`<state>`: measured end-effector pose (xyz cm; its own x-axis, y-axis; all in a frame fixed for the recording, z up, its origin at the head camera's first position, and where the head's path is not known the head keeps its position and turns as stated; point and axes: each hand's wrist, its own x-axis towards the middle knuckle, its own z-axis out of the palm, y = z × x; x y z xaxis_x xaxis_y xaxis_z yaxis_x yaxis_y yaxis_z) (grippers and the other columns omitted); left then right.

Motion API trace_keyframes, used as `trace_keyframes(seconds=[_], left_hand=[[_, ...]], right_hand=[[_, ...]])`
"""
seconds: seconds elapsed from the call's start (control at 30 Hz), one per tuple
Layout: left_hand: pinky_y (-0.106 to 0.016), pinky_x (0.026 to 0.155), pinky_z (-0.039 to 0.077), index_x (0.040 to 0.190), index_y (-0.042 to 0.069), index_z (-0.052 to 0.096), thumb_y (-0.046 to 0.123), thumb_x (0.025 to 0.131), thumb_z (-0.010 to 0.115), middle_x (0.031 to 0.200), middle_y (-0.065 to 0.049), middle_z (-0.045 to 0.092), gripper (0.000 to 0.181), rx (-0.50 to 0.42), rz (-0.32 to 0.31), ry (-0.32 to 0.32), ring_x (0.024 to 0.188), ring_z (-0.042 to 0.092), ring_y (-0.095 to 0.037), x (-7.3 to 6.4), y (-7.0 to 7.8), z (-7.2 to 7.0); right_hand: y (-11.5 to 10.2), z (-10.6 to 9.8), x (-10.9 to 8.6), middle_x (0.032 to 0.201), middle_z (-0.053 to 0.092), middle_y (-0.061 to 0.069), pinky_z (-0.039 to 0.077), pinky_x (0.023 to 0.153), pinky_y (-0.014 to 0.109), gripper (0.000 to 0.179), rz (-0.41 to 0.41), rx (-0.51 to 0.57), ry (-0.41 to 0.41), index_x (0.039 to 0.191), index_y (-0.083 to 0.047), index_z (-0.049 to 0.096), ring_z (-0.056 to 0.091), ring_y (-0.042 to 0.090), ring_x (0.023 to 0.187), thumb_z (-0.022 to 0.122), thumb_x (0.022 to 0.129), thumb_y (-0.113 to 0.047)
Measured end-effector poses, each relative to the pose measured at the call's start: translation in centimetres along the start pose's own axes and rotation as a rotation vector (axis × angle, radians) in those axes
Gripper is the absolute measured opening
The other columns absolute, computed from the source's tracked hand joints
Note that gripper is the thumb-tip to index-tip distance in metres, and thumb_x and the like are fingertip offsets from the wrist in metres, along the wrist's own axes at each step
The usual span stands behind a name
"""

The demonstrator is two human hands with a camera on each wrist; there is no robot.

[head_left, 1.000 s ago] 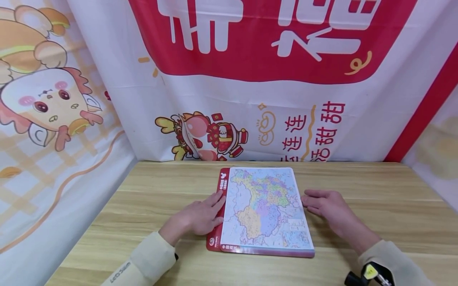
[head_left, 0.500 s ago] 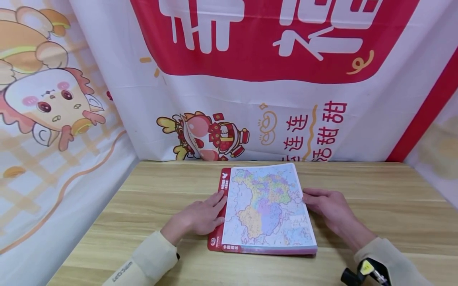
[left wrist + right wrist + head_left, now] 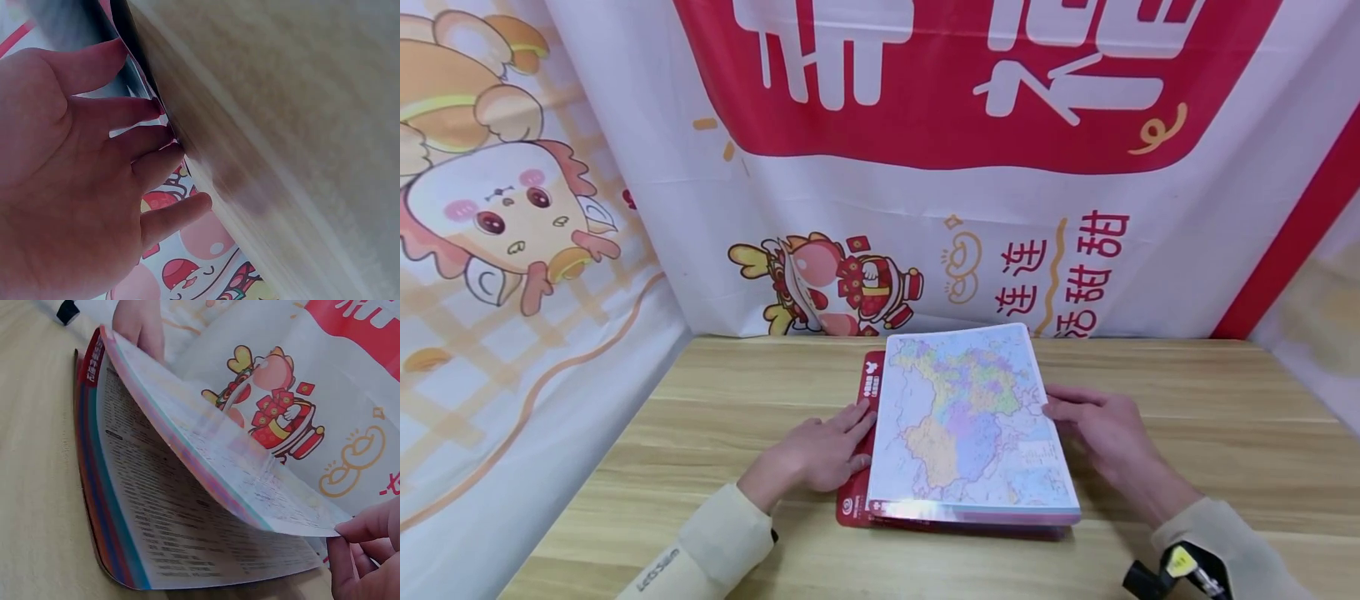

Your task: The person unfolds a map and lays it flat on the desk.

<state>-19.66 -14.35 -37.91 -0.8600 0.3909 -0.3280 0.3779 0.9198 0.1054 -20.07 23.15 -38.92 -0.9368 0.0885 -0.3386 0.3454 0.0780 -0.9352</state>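
Note:
An atlas (image 3: 970,417) lies on the table, opened to a coloured map page, with a red cover strip (image 3: 853,500) along its left side. My right hand (image 3: 1105,429) pinches the right edge of a bundle of pages between thumb and fingers. The right wrist view shows these raised pages (image 3: 206,469) bowing up from a page of dense print (image 3: 181,512). My left hand (image 3: 827,450) rests on the red strip, its fingers extended. In the left wrist view, the left hand (image 3: 87,169) reaches to the atlas's edge, the thumb spread from the fingers.
The wooden table (image 3: 715,408) runs back to a white and red printed cloth (image 3: 865,183). Another cloth with cartoon figures (image 3: 497,217) hangs at the left. A black strap device (image 3: 1180,571) sits at the right cuff.
My right hand has taken hold of the right page edge and lifted the bundle of pages, whose far corner now stands higher. My left hand stays on the red strip.

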Motion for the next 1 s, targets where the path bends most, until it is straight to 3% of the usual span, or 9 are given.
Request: trace_keyframes(seconds=[0.2, 0.4, 0.7, 0.77, 0.87, 0.93, 1.0], left_hand=[[-0.059, 0.129, 0.033, 0.169, 0.017, 0.03, 0.045, 0.11, 0.053, 0.18, -0.002, 0.019, 0.069, 0.005, -0.007, -0.011, 0.167, 0.022, -0.023, -0.1, -0.1, -0.2], [-0.061, 0.129, 0.032, 0.169, 0.016, 0.031, 0.046, 0.108, 0.056, 0.179, -0.002, 0.022, 0.072, -0.025, -0.027, -0.012, 0.167, 0.022, -0.025, -0.4, -0.6, -0.2], [-0.064, 0.128, 0.031, 0.168, 0.01, 0.031, 0.047, 0.107, 0.058, 0.178, -0.007, 0.025, 0.076, -0.049, -0.067, -0.008, 0.166, 0.025, -0.029, -1.4, -2.4, -0.2], [-0.066, 0.128, 0.031, 0.168, 0.009, 0.031, 0.048, 0.107, 0.058, 0.178, -0.009, 0.025, 0.077, -0.055, -0.081, -0.007, 0.165, 0.025, -0.031, -1.5, -2.8, -0.3], [-0.068, 0.127, 0.031, 0.167, 0.006, 0.031, 0.048, 0.105, 0.06, 0.178, -0.011, 0.025, 0.08, -0.071, -0.107, -0.005, 0.165, 0.025, -0.033, -1.7, -3.6, -0.3], [-0.069, 0.126, 0.03, 0.167, 0.004, 0.03, 0.048, 0.105, 0.061, 0.178, -0.013, 0.024, 0.082, -0.081, -0.126, -0.002, 0.165, 0.025, -0.035, -1.8, -4.2, -0.3], [-0.069, 0.126, 0.03, 0.167, 0.003, 0.03, 0.048, 0.105, 0.061, 0.178, -0.015, 0.023, 0.083, -0.082, -0.145, 0.0, 0.164, 0.025, -0.038, -2.0, -4.9, -0.2]], right_hand=[[-0.5, -2.1, 0.1, 0.108, 0.077, -0.015, 0.062, 0.082, 0.021, 0.068, -0.014, 0.131, 0.021, 0.154, -0.008, 0.054, 0.071, 0.001, 0.096, 0.083, 0.093, -0.017], [-1.0, -4.2, 0.0, 0.105, 0.073, -0.021, 0.063, 0.086, 0.019, 0.073, -0.014, 0.121, 0.03, 0.158, -0.01, 0.048, 0.072, -0.001, 0.097, 0.083, 0.095, -0.024], [-0.9, -7.0, 0.2, 0.097, 0.071, -0.027, 0.063, 0.081, 0.019, 0.073, 0.008, 0.1, 0.091, 0.159, -0.014, 0.048, 0.07, -0.002, 0.094, 0.081, 0.096, -0.03], [-0.7, -7.7, 0.3, 0.093, 0.073, -0.027, 0.063, 0.08, 0.019, 0.063, -0.005, 0.135, 0.096, 0.152, -0.019, 0.058, 0.07, -0.001, 0.091, 0.083, 0.094, -0.027], [-0.3, -8.7, 0.4, 0.089, 0.076, -0.024, 0.063, 0.077, 0.02, 0.036, -0.029, 0.188, 0.108, 0.125, -0.031, 0.079, 0.071, 0.001, 0.086, 0.086, 0.091, -0.023], [0.0, -9.4, 0.4, 0.088, 0.077, -0.022, 0.063, 0.074, 0.02, 0.022, -0.039, 0.223, 0.111, 0.103, -0.036, 0.085, 0.07, 0.002, 0.082, 0.087, 0.09, -0.018], [0.3, -10.1, 0.3, 0.087, 0.078, -0.021, 0.063, 0.072, 0.021, 0.023, -0.042, 0.25, 0.11, 0.09, -0.036, 0.085, 0.07, 0.003, 0.079, 0.086, 0.09, -0.013]])
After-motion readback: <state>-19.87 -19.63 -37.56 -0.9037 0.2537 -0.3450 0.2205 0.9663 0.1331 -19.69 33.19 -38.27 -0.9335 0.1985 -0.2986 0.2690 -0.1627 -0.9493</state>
